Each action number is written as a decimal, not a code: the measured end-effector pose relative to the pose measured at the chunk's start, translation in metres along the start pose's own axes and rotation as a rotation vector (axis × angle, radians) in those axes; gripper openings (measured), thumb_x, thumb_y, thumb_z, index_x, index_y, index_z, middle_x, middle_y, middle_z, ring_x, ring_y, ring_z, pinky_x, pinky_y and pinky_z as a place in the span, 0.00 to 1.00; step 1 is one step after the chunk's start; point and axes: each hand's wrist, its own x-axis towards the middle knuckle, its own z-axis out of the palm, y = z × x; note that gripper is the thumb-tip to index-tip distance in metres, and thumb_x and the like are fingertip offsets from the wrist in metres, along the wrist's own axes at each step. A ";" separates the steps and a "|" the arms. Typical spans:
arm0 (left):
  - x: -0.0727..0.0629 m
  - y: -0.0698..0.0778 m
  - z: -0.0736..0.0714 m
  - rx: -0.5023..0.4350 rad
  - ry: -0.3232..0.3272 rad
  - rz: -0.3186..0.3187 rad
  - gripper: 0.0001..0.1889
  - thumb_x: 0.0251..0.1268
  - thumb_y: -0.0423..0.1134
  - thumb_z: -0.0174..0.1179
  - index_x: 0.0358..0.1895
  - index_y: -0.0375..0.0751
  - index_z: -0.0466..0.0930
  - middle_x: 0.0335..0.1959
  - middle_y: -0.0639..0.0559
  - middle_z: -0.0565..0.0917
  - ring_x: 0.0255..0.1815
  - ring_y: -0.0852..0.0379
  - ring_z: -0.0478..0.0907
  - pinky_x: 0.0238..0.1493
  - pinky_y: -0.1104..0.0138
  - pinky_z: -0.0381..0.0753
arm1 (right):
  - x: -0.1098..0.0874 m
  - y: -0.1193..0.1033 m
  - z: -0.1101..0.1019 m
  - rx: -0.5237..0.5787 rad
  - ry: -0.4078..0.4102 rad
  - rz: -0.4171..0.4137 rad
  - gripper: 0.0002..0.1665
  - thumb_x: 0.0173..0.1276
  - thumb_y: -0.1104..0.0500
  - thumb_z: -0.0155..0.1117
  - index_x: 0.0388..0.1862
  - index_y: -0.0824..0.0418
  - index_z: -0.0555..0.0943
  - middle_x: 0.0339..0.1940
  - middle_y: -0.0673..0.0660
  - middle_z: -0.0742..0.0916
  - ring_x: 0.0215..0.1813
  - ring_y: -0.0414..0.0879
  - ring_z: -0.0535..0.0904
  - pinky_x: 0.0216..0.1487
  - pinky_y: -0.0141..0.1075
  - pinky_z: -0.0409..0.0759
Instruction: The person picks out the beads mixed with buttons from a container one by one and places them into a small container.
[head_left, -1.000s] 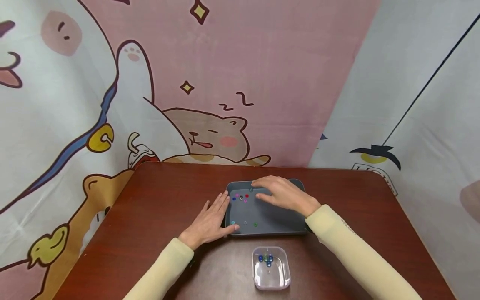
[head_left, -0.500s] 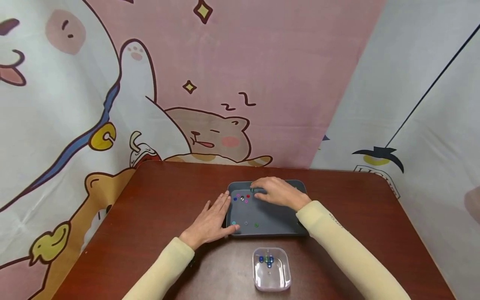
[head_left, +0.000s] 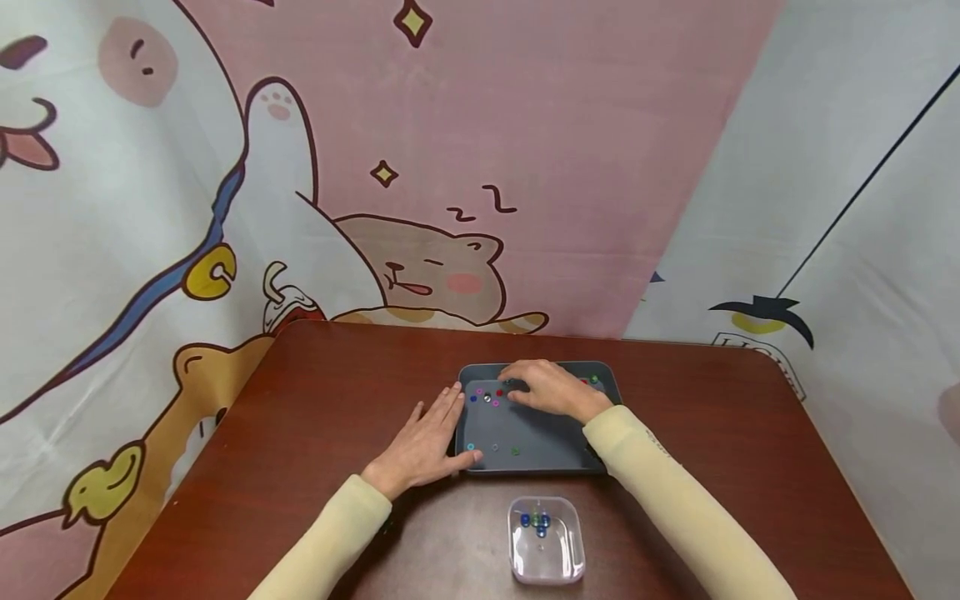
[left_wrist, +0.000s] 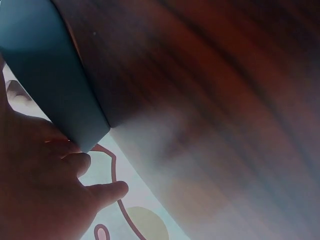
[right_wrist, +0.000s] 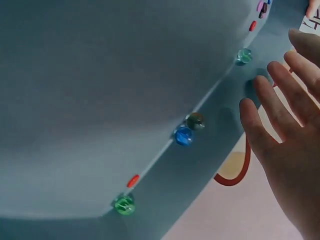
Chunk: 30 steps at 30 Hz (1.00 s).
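A grey tray (head_left: 555,442) lies on the table, holding small rings, beads and glass marbles. My left hand (head_left: 423,442) rests against its left side, fingers straight and thumb over the near left corner. Over the tray's far side is my right hand (head_left: 551,389), fingers loosely bent and apart, nothing seen between them. In the right wrist view, a pale green marble (right_wrist: 244,56) sits near those fingertips by the far wall. A blue marble (right_wrist: 183,135), a brownish clear marble (right_wrist: 195,121), a green marble (right_wrist: 124,205) and a red bead (right_wrist: 133,180) line the same wall.
A clear square box (head_left: 547,562) with several blue and green marbles (head_left: 536,521) stands in front of the tray. Several small rings and beads lie at the tray's left. A printed cloth (head_left: 570,167) hangs behind the brown table (head_left: 337,375).
My right hand has shifted slightly left along the tray's far side, and its fingers have bent a little more. A green marble and a red bead show at the far right. My left hand stays put.
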 end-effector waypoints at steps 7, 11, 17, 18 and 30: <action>0.000 0.000 0.001 -0.010 -0.003 -0.002 0.55 0.69 0.75 0.50 0.83 0.34 0.49 0.86 0.43 0.46 0.85 0.46 0.46 0.77 0.39 0.55 | 0.001 0.006 0.007 0.021 0.008 0.023 0.23 0.73 0.56 0.71 0.65 0.60 0.83 0.65 0.58 0.84 0.66 0.53 0.80 0.67 0.51 0.76; 0.000 0.000 0.000 -0.013 -0.004 0.000 0.55 0.70 0.75 0.49 0.83 0.34 0.49 0.86 0.44 0.46 0.85 0.46 0.46 0.77 0.39 0.55 | 0.002 0.007 0.010 0.026 0.012 0.032 0.24 0.73 0.56 0.71 0.65 0.61 0.83 0.64 0.59 0.85 0.66 0.54 0.80 0.68 0.51 0.76; 0.000 0.000 0.000 -0.009 -0.003 0.002 0.55 0.70 0.75 0.50 0.83 0.34 0.49 0.86 0.44 0.46 0.85 0.46 0.46 0.77 0.39 0.55 | 0.002 0.010 0.014 0.004 0.022 0.045 0.23 0.73 0.56 0.71 0.65 0.61 0.83 0.64 0.59 0.85 0.66 0.54 0.80 0.68 0.51 0.76; 0.001 0.000 0.000 -0.007 -0.004 0.000 0.55 0.70 0.75 0.50 0.84 0.35 0.48 0.86 0.44 0.45 0.85 0.46 0.46 0.77 0.39 0.55 | 0.002 0.010 0.014 -0.001 0.023 0.047 0.23 0.73 0.56 0.71 0.65 0.60 0.83 0.64 0.58 0.85 0.66 0.54 0.80 0.68 0.51 0.75; 0.001 0.000 -0.001 -0.005 -0.006 -0.005 0.55 0.69 0.75 0.50 0.84 0.35 0.49 0.86 0.44 0.45 0.85 0.47 0.45 0.77 0.39 0.55 | 0.000 0.015 0.018 -0.045 0.028 0.055 0.24 0.73 0.55 0.71 0.65 0.60 0.83 0.63 0.58 0.85 0.65 0.54 0.81 0.66 0.52 0.77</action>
